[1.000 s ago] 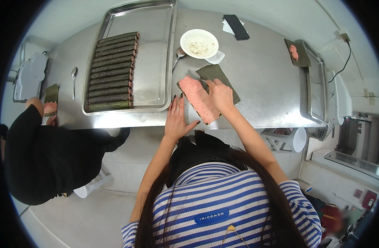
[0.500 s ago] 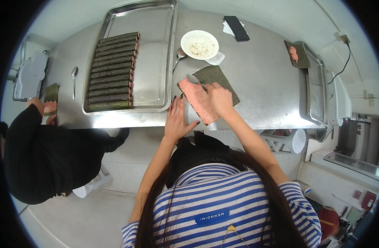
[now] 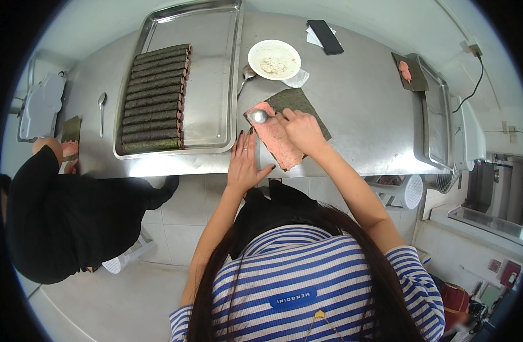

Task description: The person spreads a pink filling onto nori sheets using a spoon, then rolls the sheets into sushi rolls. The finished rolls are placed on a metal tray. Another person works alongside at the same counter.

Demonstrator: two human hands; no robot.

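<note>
- At the frame's centre, my right hand (image 3: 302,130) closes its grip on a spoon (image 3: 259,116), pressing pink paste (image 3: 277,140) over the seaweed sheet (image 3: 298,102).
- My left hand (image 3: 244,162) lies open and flat on the worktop (image 3: 364,108), holding nothing.

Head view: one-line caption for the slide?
Right hand spreads pink paste over a seaweed sheet with a spoon; left hand steadies the sheet's edge.

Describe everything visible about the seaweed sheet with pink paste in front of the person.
The seaweed sheet is dark green, thin and flat, lying at an angle near the front edge of the steel table. Pink paste covers its left strip; the right part is bare. The right hand holds a metal spoon whose bowl rests on the paste at its far end. The left hand lies flat beside the paste's left edge.
</note>
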